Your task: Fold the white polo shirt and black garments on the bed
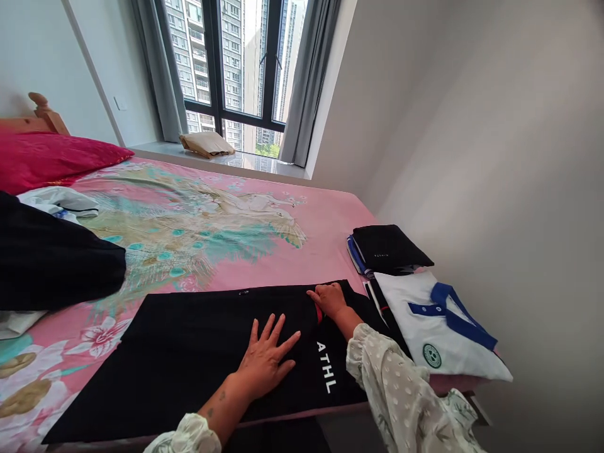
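Observation:
A black garment (189,358) lies flat across the near edge of the bed, with white letters "ATHL" and a small red mark toward its right end. My left hand (267,358) rests flat on its middle, fingers spread, holding nothing. Near the garment's upper right edge, my right hand (329,299) has its fingers curled against the black cloth beside the red mark; its fingertips are partly hidden.
A folded white shirt with a blue collar (453,352) and a folded black stack (389,246) lie at the right by the wall. Dark clothing (56,258) is heaped at the left. Farther back are a red pillow (56,157) and a paper package (207,144) on the windowsill.

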`<state>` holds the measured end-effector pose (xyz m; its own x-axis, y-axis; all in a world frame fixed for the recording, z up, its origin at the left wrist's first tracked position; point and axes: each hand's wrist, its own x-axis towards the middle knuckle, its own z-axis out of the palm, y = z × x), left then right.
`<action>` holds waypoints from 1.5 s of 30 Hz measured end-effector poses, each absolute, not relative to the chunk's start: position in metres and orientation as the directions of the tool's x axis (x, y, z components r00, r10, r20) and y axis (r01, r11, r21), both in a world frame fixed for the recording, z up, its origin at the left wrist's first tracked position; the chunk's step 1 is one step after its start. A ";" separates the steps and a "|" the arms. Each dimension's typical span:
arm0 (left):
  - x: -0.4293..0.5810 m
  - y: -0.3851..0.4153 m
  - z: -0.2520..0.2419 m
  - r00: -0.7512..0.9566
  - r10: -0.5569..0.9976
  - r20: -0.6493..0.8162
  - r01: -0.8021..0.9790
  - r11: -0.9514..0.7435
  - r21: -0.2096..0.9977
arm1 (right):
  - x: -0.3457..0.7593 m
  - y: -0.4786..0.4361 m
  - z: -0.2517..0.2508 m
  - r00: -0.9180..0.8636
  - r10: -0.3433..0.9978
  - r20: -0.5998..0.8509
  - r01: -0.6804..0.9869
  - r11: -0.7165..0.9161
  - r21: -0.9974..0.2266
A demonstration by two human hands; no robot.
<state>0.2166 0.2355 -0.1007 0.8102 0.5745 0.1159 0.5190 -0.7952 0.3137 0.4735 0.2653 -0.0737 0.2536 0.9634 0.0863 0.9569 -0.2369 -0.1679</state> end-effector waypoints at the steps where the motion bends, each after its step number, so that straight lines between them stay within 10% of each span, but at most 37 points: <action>1: 0.215 0.236 -0.099 0.817 0.567 0.108 0.509 -0.796 0.327 | 0.473 0.264 -0.072 0.256 0.961 0.106 0.957 -0.237 -0.167; 7: 0.219 0.255 -0.086 0.751 0.632 0.192 0.482 -0.723 0.495 | 0.435 0.247 -0.046 0.270 0.916 0.296 0.953 -0.211 -0.217; 14: 0.228 0.259 -0.107 0.716 0.668 0.200 0.607 -0.739 0.293 | 0.371 0.214 -0.071 -0.028 0.982 0.186 0.926 0.096 -0.366; 22: 0.224 0.252 -0.108 0.737 0.656 0.164 0.608 -0.748 0.265 | 0.481 0.187 -0.090 0.442 0.887 0.135 0.851 -0.367 -0.375; 32: 0.233 0.240 -0.098 0.747 0.637 0.190 0.593 -0.767 0.246 | 0.526 0.203 -0.073 0.492 0.870 0.032 0.757 -0.409 -0.510; 45: 0.247 0.228 -0.114 0.712 0.618 0.334 0.503 -0.780 0.373 | 0.521 0.213 -0.084 0.549 0.702 -0.453 -0.121 -0.470 -0.875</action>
<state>0.2468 0.2278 -0.1139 0.7116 0.6184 0.3335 0.5030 -0.7798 0.3727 0.5213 0.2126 -0.0842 0.5490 0.7024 -0.4530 -0.1210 -0.4695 -0.8746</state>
